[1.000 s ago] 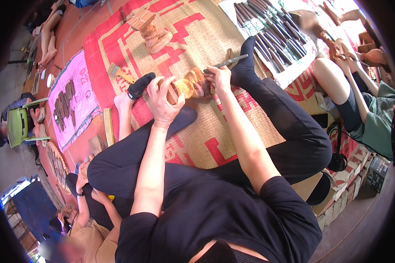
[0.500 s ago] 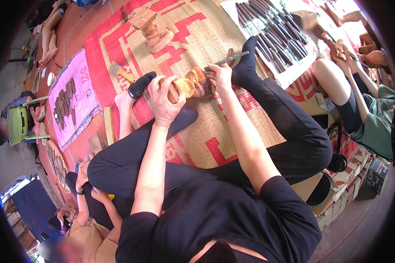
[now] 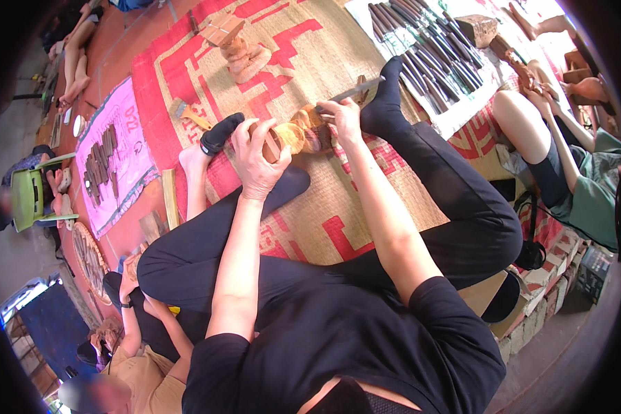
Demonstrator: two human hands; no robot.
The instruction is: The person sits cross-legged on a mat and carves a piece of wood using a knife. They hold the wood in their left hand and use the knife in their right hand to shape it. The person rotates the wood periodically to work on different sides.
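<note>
My left hand [image 3: 261, 153] is wrapped round the block-like base of a carved wooden figure [image 3: 298, 132], which lies on its side between my feet. The figure has rounded, twisting forms in yellow and brown wood. At its far end, my right hand [image 3: 343, 119] grips a long, flat grey metal file [image 3: 360, 90]. The file points up and to the right, its tip near my socked right foot. My fingers partly hide where the file meets the wood, so contact is unclear.
A similar carved wooden figure [image 3: 245, 58] stands on the red and straw woven mat [image 3: 310, 233]. A brush [image 3: 192, 114] lies to the left. Dark-handled tools [image 3: 435, 65] cover a cloth at upper right; more lie on a pink cloth [image 3: 127, 183]. People sit on both sides.
My right hand and the file have shifted slightly left, and the file's tip has drawn back a little. My left hand and the figure stay in place.
</note>
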